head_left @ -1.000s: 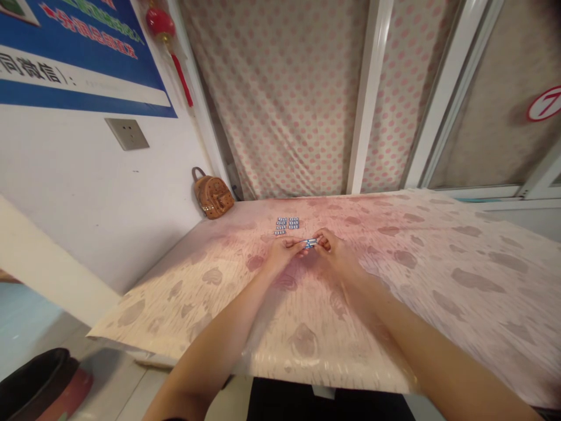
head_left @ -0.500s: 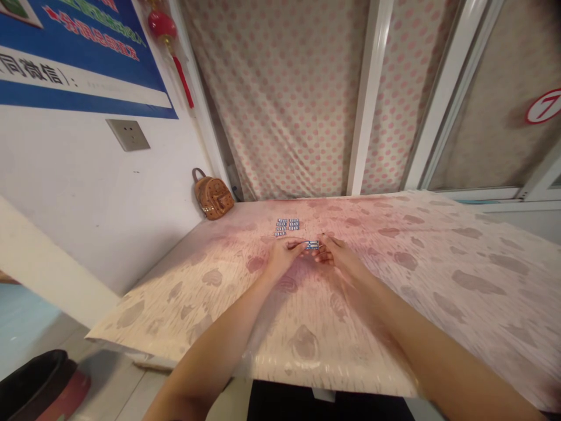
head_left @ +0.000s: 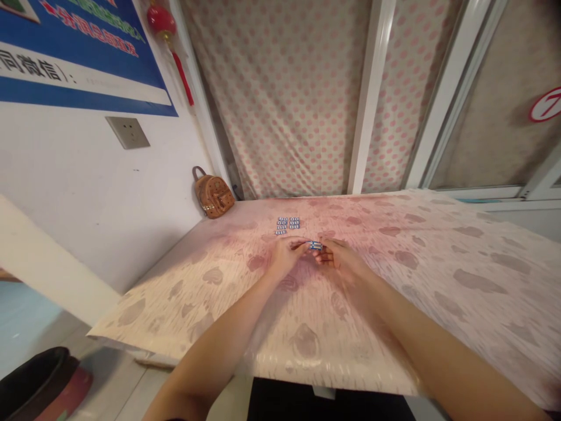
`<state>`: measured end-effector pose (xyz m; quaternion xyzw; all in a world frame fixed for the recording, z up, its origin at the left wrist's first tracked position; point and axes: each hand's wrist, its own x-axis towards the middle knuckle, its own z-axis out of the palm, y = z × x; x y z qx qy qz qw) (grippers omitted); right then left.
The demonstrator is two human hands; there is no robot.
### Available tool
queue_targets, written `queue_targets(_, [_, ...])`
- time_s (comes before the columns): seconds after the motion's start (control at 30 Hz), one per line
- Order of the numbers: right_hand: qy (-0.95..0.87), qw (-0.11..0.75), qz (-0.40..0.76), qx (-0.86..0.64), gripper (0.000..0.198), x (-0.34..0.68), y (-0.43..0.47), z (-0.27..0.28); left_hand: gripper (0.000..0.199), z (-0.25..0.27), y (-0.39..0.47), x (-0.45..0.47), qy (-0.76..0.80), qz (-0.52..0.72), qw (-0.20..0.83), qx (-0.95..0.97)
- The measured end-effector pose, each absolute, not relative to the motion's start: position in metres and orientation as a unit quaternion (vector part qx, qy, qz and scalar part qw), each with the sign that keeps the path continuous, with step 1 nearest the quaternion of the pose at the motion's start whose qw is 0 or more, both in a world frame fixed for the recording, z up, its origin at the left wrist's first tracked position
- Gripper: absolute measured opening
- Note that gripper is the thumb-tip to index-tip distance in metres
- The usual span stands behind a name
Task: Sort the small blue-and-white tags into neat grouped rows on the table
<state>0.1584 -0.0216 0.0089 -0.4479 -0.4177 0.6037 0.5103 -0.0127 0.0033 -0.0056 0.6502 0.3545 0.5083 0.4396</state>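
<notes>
Between my two hands, just above the table, is a small blue-and-white pack (head_left: pixel 315 245) with pale bars across it; its exact kind is too small to make out. My left hand (head_left: pixel 287 256) pinches its left end between thumb and fingers. At its right end, my right hand (head_left: pixel 339 255) grips with thumb and forefinger, the other fingers curled below. Beyond my hands lie several similar blue-and-white packs, in a left column (head_left: pixel 281 225) and a shorter right column (head_left: pixel 294 223).
A patterned cloth (head_left: pixel 210 304) covers the table. At the back left corner, a small brown backpack (head_left: pixel 214 196) leans by the wall. Behind the table hangs a dotted curtain (head_left: pixel 289 105). A dark-rimmed bin (head_left: pixel 48 383) stands on the floor at lower left.
The pack in my hands has shifted slightly to the right and tilted a little. Both hands keep their grip, and the packs on the table stay in place.
</notes>
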Motion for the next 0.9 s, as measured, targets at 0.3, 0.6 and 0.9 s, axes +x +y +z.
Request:
queue_targets(0.3, [-0.507, 0.516, 0.525, -0.448, 0.018, 0.165, -0.02, 0.002, 0.029, -0.006, 0.005, -0.013, 0.36, 0.504, 0.46, 0.636])
queue_targets(0.6, [-0.498, 0.524, 0.51, -0.466, 0.011, 0.165, -0.017, 0.002, 0.031, -0.011, 0.01, -0.015, 0.374, 0.505, 0.505, 0.591])
queue_targets(0.9, [-0.531, 0.505, 0.503, -0.458, 0.017, 0.164, -0.014, 0.001, 0.022, -0.005, 0.008, -0.015, 0.397, 0.501, 0.526, 0.561])
